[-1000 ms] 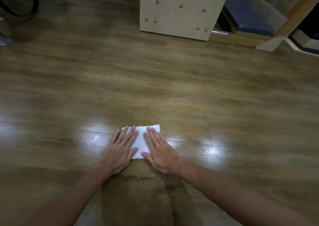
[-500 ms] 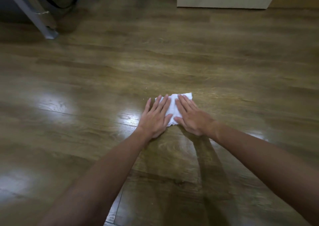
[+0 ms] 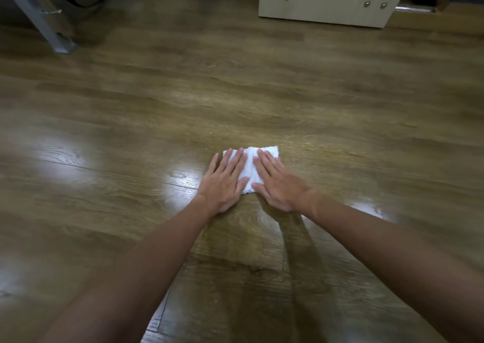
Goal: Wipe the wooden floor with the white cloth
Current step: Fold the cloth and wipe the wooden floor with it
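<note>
A small folded white cloth [image 3: 251, 168] lies flat on the brown wooden floor [image 3: 235, 93], a little right of the middle of the view. My left hand [image 3: 222, 182] presses on the cloth's left half with straight fingers. My right hand [image 3: 277, 182] lies flat on its right half, fingers straight and pointing away from me. Both arms are stretched out ahead. Only the strip of cloth between the hands and its far edge shows.
A pale wooden cabinet panel [image 3: 324, 4] with metal studs stands at the far right. At the far left a grey metal leg [image 3: 39, 20] slants to the floor beside a black cable loop [image 3: 86, 2]. Bright light patches [image 3: 60, 159] reflect off the boards.
Both hands have slid the cloth forward across the floor, away from me, with arms now more extended. The cabinet has come nearer and the view has shifted.
</note>
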